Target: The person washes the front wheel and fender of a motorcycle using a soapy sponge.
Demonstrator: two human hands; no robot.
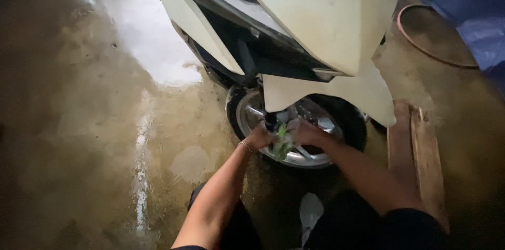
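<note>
Hands at scooter front wheel (300,129): my left hand (259,137) and right hand (305,133) both grip green cloth (282,142), mid-scrub on spokes; next needs firm pressure.

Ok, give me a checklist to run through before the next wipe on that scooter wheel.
1. Left hand at the silver spoked wheel: ok.
2. Right hand at the wheel: ok.
3. Green cloth between both hands: ok.
4. Grip on the cloth: cannot tell, fingers blurred.
5. Wet concrete floor underfoot: not ok, puddles.
6. Cream white scooter front panel clear above the hands: ok.
</note>
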